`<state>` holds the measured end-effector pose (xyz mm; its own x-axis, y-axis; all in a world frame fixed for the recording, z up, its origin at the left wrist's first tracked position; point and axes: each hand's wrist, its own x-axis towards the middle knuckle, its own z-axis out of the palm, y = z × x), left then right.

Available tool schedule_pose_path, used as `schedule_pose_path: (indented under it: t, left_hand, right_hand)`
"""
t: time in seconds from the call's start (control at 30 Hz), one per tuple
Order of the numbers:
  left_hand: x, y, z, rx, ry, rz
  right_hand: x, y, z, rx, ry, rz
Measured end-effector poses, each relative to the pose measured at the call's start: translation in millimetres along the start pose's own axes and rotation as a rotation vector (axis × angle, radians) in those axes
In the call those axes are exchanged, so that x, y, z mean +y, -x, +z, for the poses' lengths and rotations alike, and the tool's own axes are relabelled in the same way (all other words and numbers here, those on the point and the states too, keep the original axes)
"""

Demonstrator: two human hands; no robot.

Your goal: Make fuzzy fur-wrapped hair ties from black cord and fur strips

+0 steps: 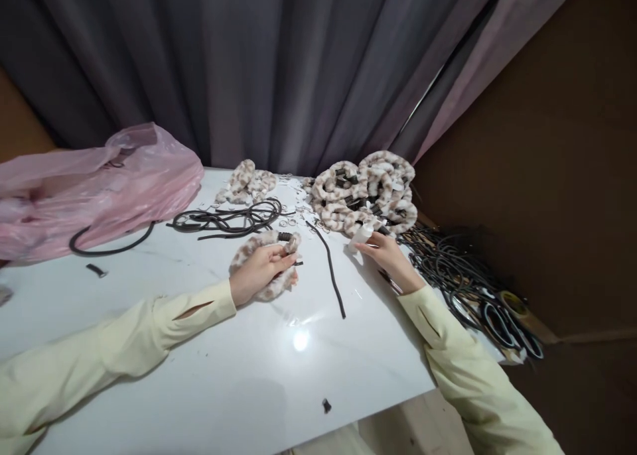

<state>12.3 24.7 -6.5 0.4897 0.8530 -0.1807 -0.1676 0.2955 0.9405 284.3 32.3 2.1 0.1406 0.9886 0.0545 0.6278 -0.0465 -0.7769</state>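
Observation:
A fluffy white-and-brown ring point(245, 248) with a dark coiled section is held in my left hand point(263, 269), its fingers closed round the right side. A short dark cord end pokes out beside those fingers. My right hand point(391, 259) has its fingers closed on a small white bottle point(361, 235), in front of the pile of fluffy rings point(343, 196). Between my hands a dark cord point(329, 269) lies on the white table point(239, 382).
Looped dark cords point(231, 217) lie behind my left hand, near more fluffy pieces point(246, 182). A pink plastic bag point(144, 176) sits at the left. Tangled cords point(448, 269) and a tape roll point(513, 304) are at the right. Grey curtains point(239, 64) hang behind.

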Motion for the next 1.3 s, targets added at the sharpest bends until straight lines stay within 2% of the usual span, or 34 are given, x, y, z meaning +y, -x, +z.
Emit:
schedule_pose_path:
  t: [0.07, 0.17, 0.3, 0.47, 0.6, 0.8, 1.3]
  left_hand:
    - [-1.2, -1.3, -0.8, 0.001, -0.008, -0.001]
    - [-2.0, -2.3, -1.2, 0.012, -0.012, -0.004]
    - [-2.0, -2.6, -0.8, 0.025, 0.010, -0.005]
    - [-4.5, -4.2, -1.9, 0.032, 0.037, 0.015]
    - [-6.0, -4.7, -2.7, 0.034, 0.020, 0.029]
    - [-1.8, -3.3, -0.4, 0.042, 0.013, 0.001]
    - [-2.0, -3.6, -1.1, 0.037, -0.002, 0.026]
  right_hand:
    - [-5.0, -4.4, 7.7, -0.043, -0.035, -0.001]
    - [-19.0, -1.2, 5.1, -0.102, -0.036, -0.060]
    - [-38.5, 19.5, -7.1, -0.265, 0.158, -0.226]
    - [-57.7, 52.8, -4.3, -0.216, 0.338, -0.386]
    - [-73.1, 67.1, 5.0, -0.194, 0.360, -0.372]
    - [-86.3, 67.9, 15.3, -0.145, 0.425, -0.385]
    - [-88.7, 65.3, 18.9, -0.160, 0.448, -0.377]
